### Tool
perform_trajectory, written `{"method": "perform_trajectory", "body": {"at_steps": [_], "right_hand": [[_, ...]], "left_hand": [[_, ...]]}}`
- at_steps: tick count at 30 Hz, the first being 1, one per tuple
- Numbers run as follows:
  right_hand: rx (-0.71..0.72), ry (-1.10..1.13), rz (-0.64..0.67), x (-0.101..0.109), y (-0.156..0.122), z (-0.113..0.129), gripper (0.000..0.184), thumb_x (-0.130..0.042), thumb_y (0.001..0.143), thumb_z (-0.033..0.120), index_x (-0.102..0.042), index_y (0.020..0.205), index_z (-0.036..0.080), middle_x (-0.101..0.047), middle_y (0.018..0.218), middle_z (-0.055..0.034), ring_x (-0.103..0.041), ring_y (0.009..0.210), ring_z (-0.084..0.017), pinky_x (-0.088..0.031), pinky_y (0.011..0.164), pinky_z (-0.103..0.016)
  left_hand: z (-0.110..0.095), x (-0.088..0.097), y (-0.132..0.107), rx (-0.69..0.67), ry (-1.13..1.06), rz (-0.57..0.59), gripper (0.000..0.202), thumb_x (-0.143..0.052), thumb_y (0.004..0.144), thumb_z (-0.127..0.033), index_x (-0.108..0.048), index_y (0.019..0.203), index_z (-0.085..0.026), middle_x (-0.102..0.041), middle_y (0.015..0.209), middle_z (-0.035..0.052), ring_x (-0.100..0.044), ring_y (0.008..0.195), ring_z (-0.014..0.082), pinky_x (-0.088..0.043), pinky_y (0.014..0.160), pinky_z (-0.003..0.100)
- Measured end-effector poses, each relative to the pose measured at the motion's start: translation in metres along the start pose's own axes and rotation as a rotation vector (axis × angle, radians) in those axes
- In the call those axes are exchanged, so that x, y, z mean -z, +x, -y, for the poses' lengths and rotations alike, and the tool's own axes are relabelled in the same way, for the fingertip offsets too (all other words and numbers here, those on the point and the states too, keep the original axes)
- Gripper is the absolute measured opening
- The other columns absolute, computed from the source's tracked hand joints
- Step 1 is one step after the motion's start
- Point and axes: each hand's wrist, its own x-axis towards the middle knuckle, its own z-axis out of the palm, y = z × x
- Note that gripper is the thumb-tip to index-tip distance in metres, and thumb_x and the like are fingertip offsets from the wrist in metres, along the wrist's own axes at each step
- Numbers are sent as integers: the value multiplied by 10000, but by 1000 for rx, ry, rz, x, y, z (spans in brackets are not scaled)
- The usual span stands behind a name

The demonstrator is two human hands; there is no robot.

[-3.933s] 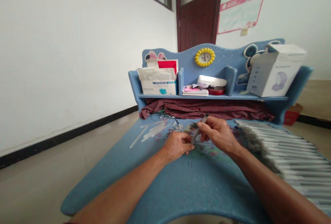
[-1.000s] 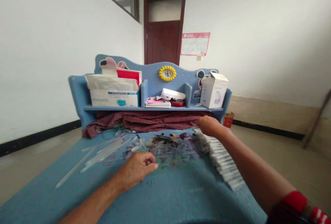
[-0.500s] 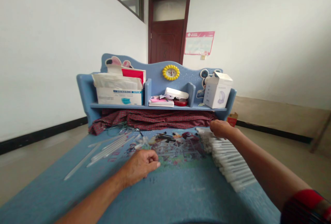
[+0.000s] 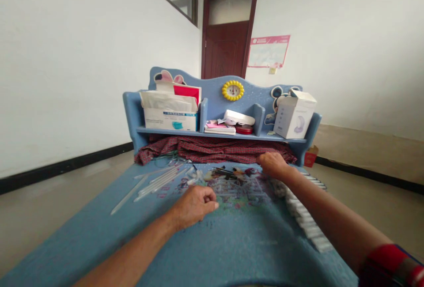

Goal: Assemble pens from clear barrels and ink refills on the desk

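Observation:
My left hand (image 4: 197, 207) rests on the blue table (image 4: 232, 243), its fingers curled in and the thumb pointing right; nothing shows in it. My right hand (image 4: 273, 165) is closed above the table's back right, close to the checked cloth (image 4: 215, 151). What its fingers hold, if anything, is hidden. Under and beside my right forearm lies a pile of clear slender tubes or pen barrels with whitish ends (image 4: 306, 220), partly covered by the arm. Between the hands are dark slender pieces (image 4: 225, 173). Several long translucent sticks (image 4: 159, 183) lie to the left.
A blue shelf (image 4: 168, 131) at the back bears a mask box (image 4: 170, 119), a small white box (image 4: 294, 117), papers (image 4: 218, 129) and a red round tin (image 4: 244, 130). A yellow flower-shaped clock (image 4: 232, 90) is on its backboard. Behind stands a brown door (image 4: 225, 50).
The view has swung slightly left, so most things sit further right. My right hand has moved left, off the tube pile towards the dark slender pieces. My left hand stays curled on the table.

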Motion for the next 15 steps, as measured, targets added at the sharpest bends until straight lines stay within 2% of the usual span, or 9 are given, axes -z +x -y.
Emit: {"method": "perform_trajectory", "body": {"at_steps": [3, 6, 11, 15], "right_hand": [[55, -9, 0, -5, 11, 18, 282, -423, 791, 122, -629, 979, 159, -657, 969, -142, -594, 959, -252, -417, 818, -377], [50, -22, 25, -15, 20, 27, 275, -426, 800, 123, -634, 980, 131, -653, 982, -162, -598, 945, -260, -389, 841, -413], [42, -41, 74, -30, 27, 29, 291, -410, 807, 92, -630, 994, 127, -646, 1001, -172, -605, 934, -257, -398, 807, -412], [62, -53, 94, -33, 26, 28, 294, -414, 798, 66, -626, 994, 121, -644, 999, -177, -608, 929, -247, -393, 799, -384]], "left_hand": [[2, 1, 0, -17, 46, -9, 201, -514, 698, -328, -574, 703, -136, -460, 505, -51, -449, 427, 74, -334, 425, 179], [1, 3, -2, -39, 98, -34, 199, -518, 697, -316, -594, 703, -132, -476, 506, -43, -460, 459, 83, -337, 444, 182], [-1, 9, -3, -74, 134, -83, 191, -529, 686, -310, -604, 676, -135, -482, 510, -37, -458, 498, 91, -337, 459, 185], [1, 17, -1, -66, 134, -167, 199, -520, 689, -322, -596, 651, -142, -476, 510, -36, -447, 502, 92, -338, 463, 189]]}}
